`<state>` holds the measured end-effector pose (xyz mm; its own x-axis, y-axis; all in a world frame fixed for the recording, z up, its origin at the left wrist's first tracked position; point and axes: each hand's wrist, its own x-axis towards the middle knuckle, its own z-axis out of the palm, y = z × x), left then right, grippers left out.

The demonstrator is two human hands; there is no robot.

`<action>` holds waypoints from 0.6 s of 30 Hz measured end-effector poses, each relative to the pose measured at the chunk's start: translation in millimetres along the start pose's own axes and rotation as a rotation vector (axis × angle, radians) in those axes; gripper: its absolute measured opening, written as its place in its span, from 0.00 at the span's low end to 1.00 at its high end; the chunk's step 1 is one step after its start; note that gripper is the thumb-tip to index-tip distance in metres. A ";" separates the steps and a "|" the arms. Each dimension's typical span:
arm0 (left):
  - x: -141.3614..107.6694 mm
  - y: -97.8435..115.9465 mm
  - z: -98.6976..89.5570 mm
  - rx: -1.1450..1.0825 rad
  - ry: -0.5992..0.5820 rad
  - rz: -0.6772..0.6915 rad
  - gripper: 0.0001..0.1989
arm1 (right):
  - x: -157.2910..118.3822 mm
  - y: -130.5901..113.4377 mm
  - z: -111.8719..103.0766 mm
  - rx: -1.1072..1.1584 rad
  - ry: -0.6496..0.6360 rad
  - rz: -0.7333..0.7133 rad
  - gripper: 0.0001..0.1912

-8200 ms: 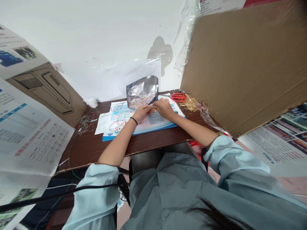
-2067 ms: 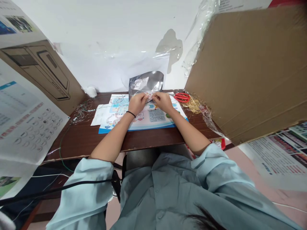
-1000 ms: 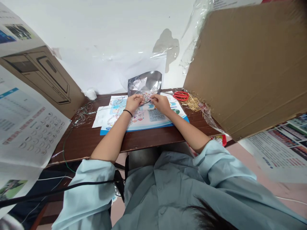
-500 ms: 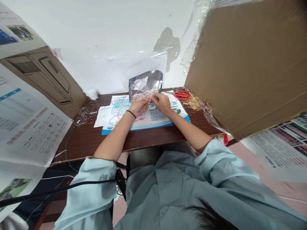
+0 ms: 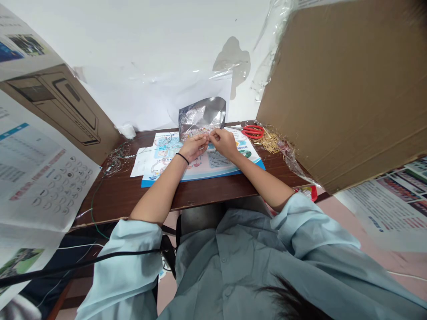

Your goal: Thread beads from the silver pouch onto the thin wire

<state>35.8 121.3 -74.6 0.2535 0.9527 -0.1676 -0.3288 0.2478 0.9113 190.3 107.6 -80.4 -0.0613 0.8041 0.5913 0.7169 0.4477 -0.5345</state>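
Left hand (image 5: 193, 149) and right hand (image 5: 224, 142) meet by a shiny bag (image 5: 217, 111) of beads (image 5: 192, 132).
Both hands' fingers (image 5: 200, 141) are pressed together; anything pinched is too small to see.

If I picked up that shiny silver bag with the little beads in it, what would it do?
The silver bag would probably crumple, since its curved sides look thin. It seems open, so tipping it might spill the beads. They gather low inside, so its bottom may sag.

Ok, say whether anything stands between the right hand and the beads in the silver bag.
Nothing visible does: the beads show in the open bag just beyond the right hand; the left hand sits alongside.
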 end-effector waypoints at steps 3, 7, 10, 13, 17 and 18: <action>0.5 -0.1 -0.6 -0.009 -0.005 0.003 0.06 | 0.2 0.5 -0.1 -0.001 -0.002 -0.008 0.05; 1.5 -0.3 -0.5 -0.004 -0.004 0.006 0.07 | 0.4 1.6 0.0 -0.002 -0.007 -0.014 0.06; 0.9 0.1 0.2 0.002 -0.003 0.003 0.07 | 0.3 2.2 0.2 -0.008 -0.008 -0.020 0.06; -0.5 0.8 1.2 0.002 0.002 0.000 0.06 | 0.2 2.6 0.5 -0.009 -0.004 -0.028 0.05; -1.8 1.1 2.4 0.007 0.015 0.004 0.05 | 0.6 2.7 -0.2 -0.019 -0.015 -0.032 0.06; -1.9 1.1 2.7 0.012 0.018 0.005 0.05 | 0.7 2.5 -0.7 -0.021 -0.018 -0.033 0.06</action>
<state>37.4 119.3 -72.3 0.2354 0.9570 -0.1697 -0.3195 0.2411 0.9164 192.6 109.0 -80.9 -0.0976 0.7965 0.5968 0.7284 0.4658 -0.5025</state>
